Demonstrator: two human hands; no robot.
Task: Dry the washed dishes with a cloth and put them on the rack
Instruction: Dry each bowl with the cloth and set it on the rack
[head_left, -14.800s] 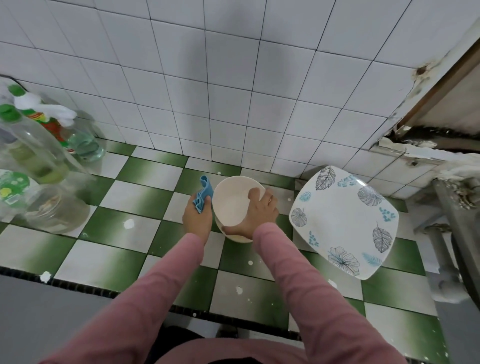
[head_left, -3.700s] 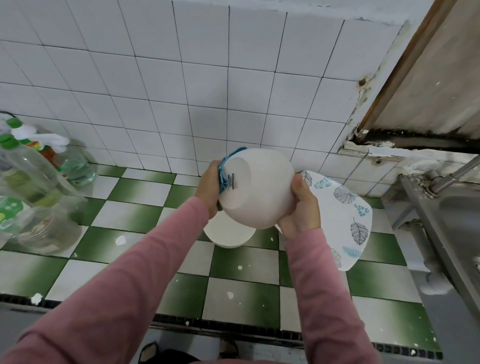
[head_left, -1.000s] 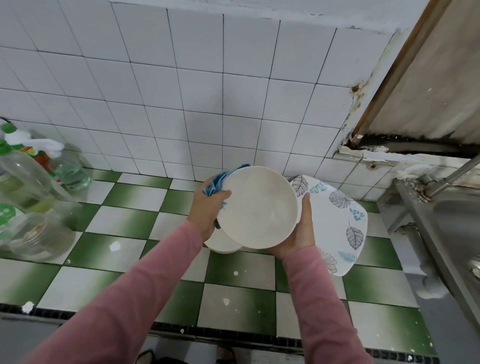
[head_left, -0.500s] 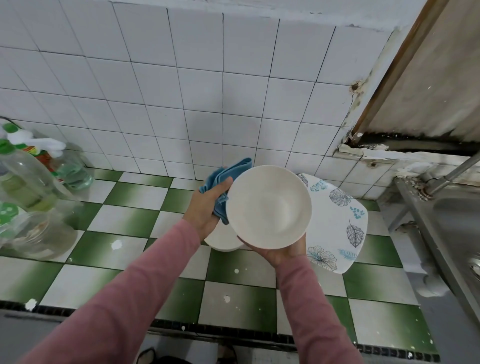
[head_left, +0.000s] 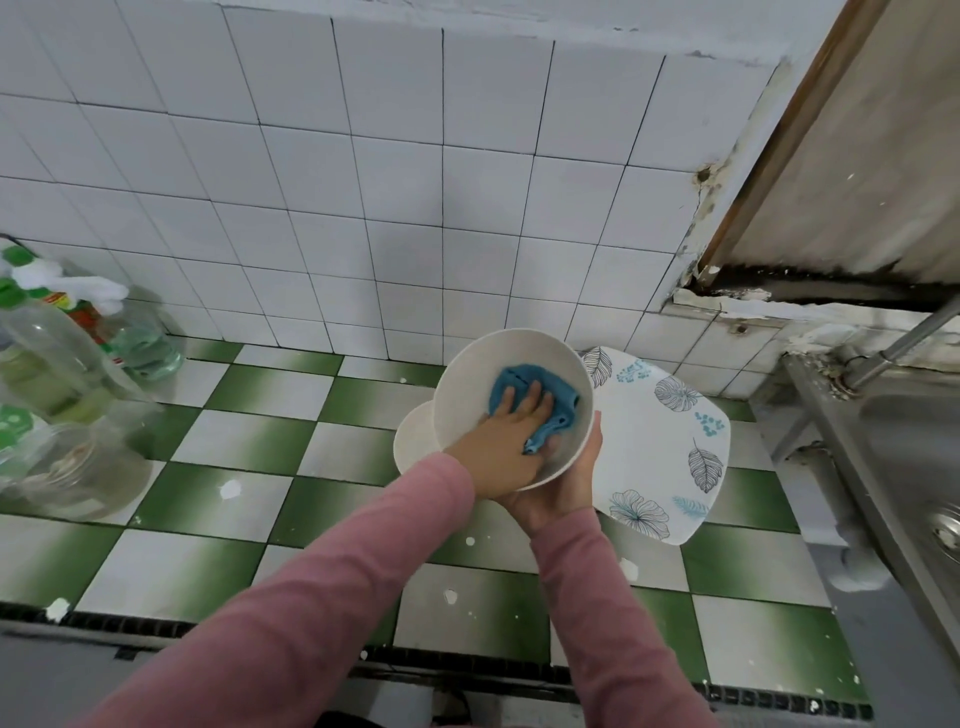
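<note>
White bowl (head_left: 467, 374) tipped toward us above the desk (head_left: 249, 441); our left hand (head_left: 498, 452) presses the cloth (head_left: 511, 375) inside, fingers (head_left: 535, 397) flat; right hand (head_left: 561, 493) grips underneath. The plate (head_left: 660, 447) sits close right, open tiles left.

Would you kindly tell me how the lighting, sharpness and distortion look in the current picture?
Head view: soft, even light, no hard glare, a faint shadow on the wall tiles above the bowl. Head view: bowl and blue cloth sharp; wide-angle lens curves the tile lines; bottles at the left edge look stretched and blurred.
</note>
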